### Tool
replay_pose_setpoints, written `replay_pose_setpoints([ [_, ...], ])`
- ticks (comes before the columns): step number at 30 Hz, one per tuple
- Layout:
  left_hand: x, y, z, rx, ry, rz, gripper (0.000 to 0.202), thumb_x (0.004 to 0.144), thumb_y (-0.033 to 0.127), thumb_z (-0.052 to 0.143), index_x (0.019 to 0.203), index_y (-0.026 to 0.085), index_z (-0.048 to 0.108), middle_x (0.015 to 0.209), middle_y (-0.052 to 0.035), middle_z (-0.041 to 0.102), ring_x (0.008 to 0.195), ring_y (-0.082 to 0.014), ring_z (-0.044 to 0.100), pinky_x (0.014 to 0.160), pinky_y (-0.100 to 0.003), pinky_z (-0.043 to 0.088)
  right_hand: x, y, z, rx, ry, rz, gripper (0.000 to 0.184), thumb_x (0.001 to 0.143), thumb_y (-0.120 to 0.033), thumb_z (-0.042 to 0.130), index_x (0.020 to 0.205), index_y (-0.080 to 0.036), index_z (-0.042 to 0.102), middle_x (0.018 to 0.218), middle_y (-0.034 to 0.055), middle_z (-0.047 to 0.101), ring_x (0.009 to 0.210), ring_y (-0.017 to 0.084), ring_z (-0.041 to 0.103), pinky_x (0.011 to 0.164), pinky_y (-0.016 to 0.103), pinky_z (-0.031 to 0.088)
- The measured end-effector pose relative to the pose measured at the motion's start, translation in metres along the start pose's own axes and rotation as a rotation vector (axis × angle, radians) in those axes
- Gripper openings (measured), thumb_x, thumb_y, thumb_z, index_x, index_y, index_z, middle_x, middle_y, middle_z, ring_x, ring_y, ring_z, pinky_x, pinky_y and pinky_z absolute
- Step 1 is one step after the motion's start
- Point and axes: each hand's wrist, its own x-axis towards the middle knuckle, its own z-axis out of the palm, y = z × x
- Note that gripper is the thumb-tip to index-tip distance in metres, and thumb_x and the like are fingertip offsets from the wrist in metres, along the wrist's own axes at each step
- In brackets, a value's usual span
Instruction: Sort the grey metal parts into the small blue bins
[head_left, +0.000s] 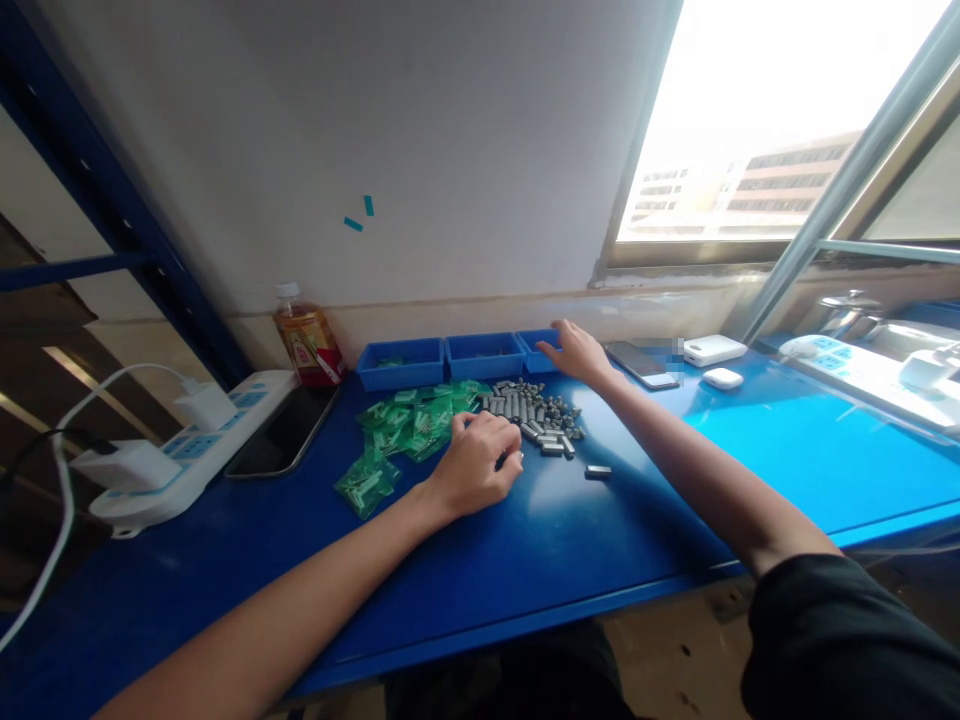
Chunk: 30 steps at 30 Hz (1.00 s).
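My left hand is at the middle of the blue table, its fingers curled in toward the thumb. Whatever it may hold is too small or hidden to name. Behind it and to its left lie small green plastic bags with pale pieces inside. A pile of short grey metal cylinders is spread just beyond the hand, and a single metal cylinder lies apart on the right. My right hand reaches over the right blue bin, thumb and fingers apart; nothing shows between them.
A middle blue bin and a left blue bin stand in the same row. Leftward are a drink bottle, a phone and a power strip. Another phone and white cases lie right.
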Motion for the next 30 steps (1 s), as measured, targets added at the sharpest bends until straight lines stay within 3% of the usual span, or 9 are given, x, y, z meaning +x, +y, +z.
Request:
replay_pose_setpoints([
  [4, -0.002, 0.001, -0.001, 0.039, -0.011, 0.05, 0.008, 0.074, 0.013, 0.045, 0.073, 0.02, 0.049, 0.083, -0.0003, 0.063, 0.09, -0.0199, 0.053, 0.089, -0.04, 0.03, -0.028, 0.013, 0.007, 0.13, -0.033, -0.145, 0.042, 0.089, -0.044, 0.049, 0.118, -0.014, 0.053, 0.098, 0.0116, 0.064, 0.094, 0.025, 0.058, 0.083, 0.036, 0.044],
  [6, -0.002, -0.001, 0.002, 0.019, -0.028, 0.054, 0.018, 0.071, 0.009, 0.044, 0.083, 0.021, 0.051, 0.088, -0.0012, 0.064, 0.092, -0.0203, 0.054, 0.089, -0.04, 0.031, -0.052, 0.016, 0.006, 0.245, -0.116, -0.208, 0.038, 0.091, -0.042, 0.047, 0.116, -0.016, 0.055, 0.099, 0.0096, 0.064, 0.095, 0.023, 0.059, 0.085, 0.034, 0.044],
  [9, 0.0, -0.004, 0.009, 0.009, -0.077, 0.041, 0.03, 0.075, 0.012, 0.046, 0.102, 0.023, 0.052, 0.104, -0.0041, 0.064, 0.101, -0.0227, 0.053, 0.091, -0.041, 0.032, -0.073, 0.017, 0.006, 0.336, -0.218, -0.185, 0.029, 0.093, -0.031, 0.042, 0.112, -0.017, 0.059, 0.103, 0.0082, 0.065, 0.096, 0.019, 0.06, 0.084, 0.031, 0.045],
  [12, 0.002, -0.006, 0.013, 0.054, -0.127, 0.04, 0.02, 0.082, 0.02, 0.048, 0.1, 0.024, 0.056, 0.107, -0.0044, 0.062, 0.106, -0.0241, 0.052, 0.091, -0.041, 0.032, -0.069, 0.02, 0.007, 0.266, -0.22, -0.163, 0.023, 0.089, -0.017, 0.043, 0.096, -0.015, 0.065, 0.094, 0.0079, 0.068, 0.087, 0.019, 0.061, 0.078, 0.029, 0.045],
  [15, 0.002, -0.007, 0.014, 0.082, -0.141, 0.045, 0.016, 0.085, 0.022, 0.047, 0.096, 0.024, 0.059, 0.104, -0.0034, 0.062, 0.103, -0.0232, 0.053, 0.09, -0.042, 0.032, -0.061, 0.024, 0.008, 0.176, -0.258, -0.217, 0.015, 0.081, -0.013, 0.053, 0.079, -0.015, 0.067, 0.078, 0.0059, 0.068, 0.073, 0.018, 0.06, 0.068, 0.026, 0.043],
  [19, 0.002, -0.008, 0.014, 0.07, -0.144, 0.031, 0.016, 0.086, 0.024, 0.048, 0.098, 0.024, 0.059, 0.105, -0.0028, 0.062, 0.103, -0.0228, 0.053, 0.091, -0.042, 0.033, -0.061, 0.024, 0.004, 0.197, -0.218, -0.214, 0.017, 0.08, -0.012, 0.051, 0.076, -0.015, 0.067, 0.078, 0.0056, 0.069, 0.071, 0.017, 0.061, 0.065, 0.025, 0.042],
  [25, 0.003, -0.007, 0.012, 0.071, 0.037, -0.102, 0.031, 0.091, 0.04, 0.044, 0.114, 0.021, 0.052, 0.103, -0.0061, 0.064, 0.101, -0.0237, 0.056, 0.089, -0.041, 0.035, -0.075, -0.022, -0.01, 0.372, -0.052, -0.286, 0.014, 0.086, -0.018, 0.05, 0.082, -0.017, 0.064, 0.081, 0.0057, 0.068, 0.073, 0.017, 0.06, 0.067, 0.026, 0.044],
  [30, 0.003, -0.007, 0.011, 0.2, 0.062, -0.124, 0.028, 0.091, 0.043, 0.043, 0.099, 0.02, 0.056, 0.088, -0.005, 0.065, 0.086, -0.0239, 0.058, 0.079, -0.039, 0.036, -0.099, -0.065, -0.017, 0.449, -0.031, -0.437, 0.02, 0.091, -0.016, 0.042, 0.084, -0.019, 0.061, 0.081, 0.0058, 0.064, 0.079, 0.017, 0.058, 0.072, 0.028, 0.045],
])
